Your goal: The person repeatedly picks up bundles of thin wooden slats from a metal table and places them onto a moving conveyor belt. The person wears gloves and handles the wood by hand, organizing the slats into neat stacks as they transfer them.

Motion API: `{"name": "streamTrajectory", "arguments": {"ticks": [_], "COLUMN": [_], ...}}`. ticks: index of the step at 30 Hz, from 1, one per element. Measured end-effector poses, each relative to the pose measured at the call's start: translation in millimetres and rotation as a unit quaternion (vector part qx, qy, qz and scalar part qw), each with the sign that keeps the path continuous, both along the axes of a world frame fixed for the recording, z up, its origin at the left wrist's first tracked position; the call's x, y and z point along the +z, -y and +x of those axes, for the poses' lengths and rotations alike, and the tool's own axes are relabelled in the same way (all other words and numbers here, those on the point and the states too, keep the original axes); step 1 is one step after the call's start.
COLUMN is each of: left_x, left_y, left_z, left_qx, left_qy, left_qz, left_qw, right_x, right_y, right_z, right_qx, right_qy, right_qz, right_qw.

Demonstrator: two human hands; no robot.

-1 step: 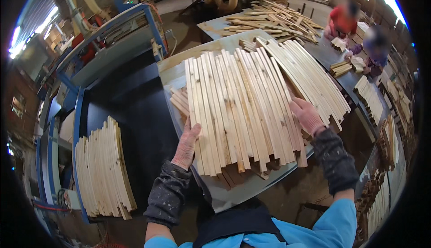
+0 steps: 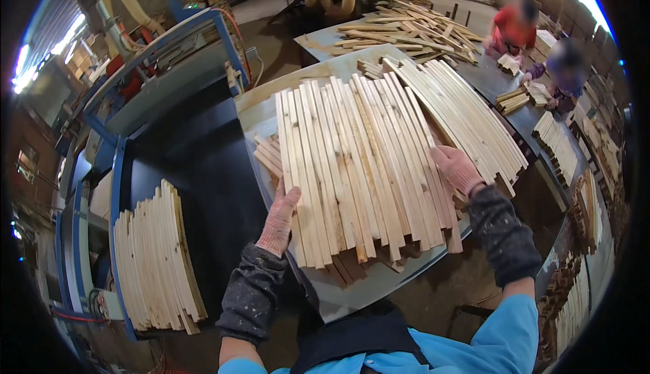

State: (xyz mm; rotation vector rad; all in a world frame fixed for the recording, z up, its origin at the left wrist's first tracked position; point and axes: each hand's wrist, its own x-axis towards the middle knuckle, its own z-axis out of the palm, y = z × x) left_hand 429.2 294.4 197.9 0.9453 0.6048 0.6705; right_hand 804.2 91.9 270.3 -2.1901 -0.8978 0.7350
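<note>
A row of pale wooden strips (image 2: 365, 171), laid side by side with uneven ends, lies in front of me on other strips. My left hand (image 2: 280, 217), in a pinkish knit glove, presses against the row's left edge with the thumb on top. On the opposite edge my right hand (image 2: 455, 169), gloved alike, grips the outermost strips. The row is squeezed between both hands; the fingers beneath are partly hidden. Under its near end, darker strip ends (image 2: 349, 269) show above the pale worktable (image 2: 352, 301).
At right lies another batch of strips (image 2: 467, 116). A third batch (image 2: 154, 259) rests on the dark bed (image 2: 210, 171) of a blue-framed machine (image 2: 118, 191). Loose strips (image 2: 413, 32) are heaped on the far table. Two people (image 2: 516, 30) work at the back right.
The row and both hands appear very slightly further left in the picture. The hold on the strips looks the same.
</note>
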Motion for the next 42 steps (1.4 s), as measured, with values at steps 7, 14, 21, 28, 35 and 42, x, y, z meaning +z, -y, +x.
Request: {"name": "streamTrajectory", "arguments": {"ticks": [7, 14, 21, 28, 35, 42], "left_x": [14.5, 17.0, 24.4, 43.4, 27.3, 0.0], "left_y": [-2.7, 10.4, 17.7, 40.9, 54.2, 54.1], "left_z": [21.4, 29.0, 2.1, -112.2, -276.5, -355.5], "left_qx": [-0.063, -0.054, 0.001, 0.102, 0.125, 0.124], "left_qy": [-0.076, 0.0, 0.005, -0.054, -0.076, -0.123], "left_qz": [0.059, 0.023, 0.058, 0.104, 0.179, 0.081], "left_qw": [0.993, 0.998, 0.998, 0.988, 0.973, 0.981], "right_x": [-42.3, -41.8, -17.5, 19.1, -9.0, -58.1], "right_y": [-39.0, -26.6, -30.9, -68.6, -103.0, -104.9], "right_z": [22.3, 31.8, 8.1, -83.9, -239.1, -319.2], "right_qx": [-0.028, 0.036, -0.028, 0.085, 0.113, 0.115], "right_qy": [0.162, 0.192, 0.064, 0.089, 0.096, 0.082], "right_qz": [-0.098, -0.016, 0.141, 0.186, 0.093, -0.005], "right_qw": [0.981, 0.981, 0.988, 0.975, 0.985, 0.99]}}
